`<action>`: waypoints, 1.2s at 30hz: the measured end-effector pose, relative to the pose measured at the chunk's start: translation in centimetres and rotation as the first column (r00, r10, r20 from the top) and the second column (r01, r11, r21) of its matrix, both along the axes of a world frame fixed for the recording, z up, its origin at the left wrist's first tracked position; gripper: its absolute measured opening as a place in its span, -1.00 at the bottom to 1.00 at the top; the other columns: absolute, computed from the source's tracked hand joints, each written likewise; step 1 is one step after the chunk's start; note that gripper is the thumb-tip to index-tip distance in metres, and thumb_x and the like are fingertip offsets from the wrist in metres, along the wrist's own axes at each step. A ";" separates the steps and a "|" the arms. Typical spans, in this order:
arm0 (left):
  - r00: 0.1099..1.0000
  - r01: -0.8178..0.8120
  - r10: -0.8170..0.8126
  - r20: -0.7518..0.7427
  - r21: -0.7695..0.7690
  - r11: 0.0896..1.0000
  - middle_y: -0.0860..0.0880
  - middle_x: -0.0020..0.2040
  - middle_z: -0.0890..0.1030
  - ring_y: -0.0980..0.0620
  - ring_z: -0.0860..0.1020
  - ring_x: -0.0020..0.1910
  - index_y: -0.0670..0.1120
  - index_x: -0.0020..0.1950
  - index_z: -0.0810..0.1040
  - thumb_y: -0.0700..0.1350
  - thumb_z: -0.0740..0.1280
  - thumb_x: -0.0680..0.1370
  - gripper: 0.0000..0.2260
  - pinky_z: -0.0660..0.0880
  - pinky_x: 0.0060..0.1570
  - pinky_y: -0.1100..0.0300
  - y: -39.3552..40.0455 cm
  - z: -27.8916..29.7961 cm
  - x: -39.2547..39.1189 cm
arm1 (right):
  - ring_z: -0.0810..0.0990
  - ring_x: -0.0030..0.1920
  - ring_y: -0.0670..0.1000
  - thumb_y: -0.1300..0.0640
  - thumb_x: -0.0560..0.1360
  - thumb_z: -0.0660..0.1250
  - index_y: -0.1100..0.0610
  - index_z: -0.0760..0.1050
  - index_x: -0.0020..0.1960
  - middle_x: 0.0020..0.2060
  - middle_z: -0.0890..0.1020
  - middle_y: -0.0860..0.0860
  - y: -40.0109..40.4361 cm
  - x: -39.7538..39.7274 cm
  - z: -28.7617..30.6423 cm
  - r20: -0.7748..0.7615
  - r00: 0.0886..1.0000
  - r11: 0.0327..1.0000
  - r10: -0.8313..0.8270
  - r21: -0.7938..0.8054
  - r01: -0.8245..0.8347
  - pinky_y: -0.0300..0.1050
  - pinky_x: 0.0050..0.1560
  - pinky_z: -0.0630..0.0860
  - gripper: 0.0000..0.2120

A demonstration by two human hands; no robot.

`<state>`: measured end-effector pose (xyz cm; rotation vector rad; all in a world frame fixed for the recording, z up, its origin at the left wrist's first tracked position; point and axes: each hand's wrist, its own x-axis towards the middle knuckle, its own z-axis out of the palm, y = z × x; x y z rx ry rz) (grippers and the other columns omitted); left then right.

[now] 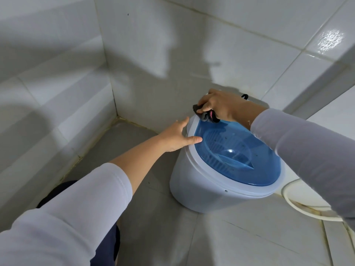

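Observation:
A small white mini washing machine point(194, 187) with a translucent blue lid point(238, 156) stands on the grey tiled floor in a corner. My left hand point(177, 136) rests on the lid's white rim at the left, with the thumb lying on the blue edge. My right hand point(219, 105) grips a dark bunched cloth point(205, 115) with a pink detail, held at the lid's far edge. Whether the cloth touches the lid I cannot tell.
White tiled walls point(57, 83) meet in the corner behind the machine. A white hose point(299, 208) curves on the floor at the right. A black cord point(245, 96) shows behind my right hand. My dark trouser knee point(107, 244) is at lower left.

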<state>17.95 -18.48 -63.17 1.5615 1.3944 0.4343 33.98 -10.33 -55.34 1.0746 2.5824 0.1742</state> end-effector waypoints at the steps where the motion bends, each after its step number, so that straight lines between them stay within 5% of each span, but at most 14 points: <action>1: 1.000 0.006 -0.006 0.000 -0.004 1.000 -0.06 0.59 0.01 -0.03 -0.01 0.57 0.02 0.57 -0.06 0.17 0.38 0.45 -0.14 0.06 0.52 0.01 0.0 0.1 0.0 | 0.41 0.16 0.12 0.28 0.55 0.19 0.00 0.51 0.28 0.32 0.50 -0.03 0.2 0.1 0.0 0.004 1.000 1.000 -0.009 0.007 0.009 0.07 0.15 0.46 -0.63; 5: 1.000 0.012 -0.012 -0.003 -0.010 1.000 -0.04 0.59 0.01 -0.04 -0.01 0.57 0.03 0.57 -0.05 0.18 0.37 0.45 -0.15 0.06 0.52 0.00 -0.1 0.1 0.0 | 0.39 0.20 0.11 0.26 0.58 0.14 0.00 0.46 0.33 0.35 0.46 -0.05 0.9 0.2 0.3 0.075 0.997 0.998 -0.024 0.060 0.020 -0.13 0.02 0.35 -0.62; 10: 0.999 0.033 -0.033 -0.012 -0.013 0.999 -0.02 0.58 0.06 -0.03 0.04 0.56 0.02 0.57 -0.04 0.16 0.36 0.47 -0.17 0.09 0.50 0.03 0.0 0.5 -0.1 | 0.37 0.23 0.10 0.25 0.58 0.15 0.02 0.46 0.33 0.33 0.47 -0.03 1.5 0.0 0.8 0.102 0.992 0.994 -0.076 0.082 0.068 -0.11 0.07 0.38 -0.63; 20: 1.000 0.021 -0.021 -0.015 -0.026 0.999 -0.01 0.55 0.19 -0.05 0.22 0.51 -0.01 0.57 0.05 0.08 0.30 0.54 -0.32 0.20 0.42 0.11 3.6 2.4 0.7 | 0.51 0.18 0.22 0.45 0.41 0.14 0.04 0.55 0.22 0.19 0.57 0.16 4.1 2.5 3.0 -0.304 0.862 0.890 -0.407 0.081 0.449 0.05 0.19 0.49 -0.48; 36: 0.999 0.051 -0.050 0.020 -0.031 0.998 -0.02 0.53 0.26 -0.04 0.28 0.48 -0.01 0.55 0.09 0.01 0.29 0.57 -0.38 0.23 0.40 0.15 3.9 2.0 1.1 | 0.52 0.18 0.20 0.36 0.49 0.14 0.10 0.53 0.26 0.19 0.59 0.15 6.4 1.5 1.0 -0.255 0.777 0.810 -0.575 -0.051 0.584 0.00 0.18 0.50 -0.59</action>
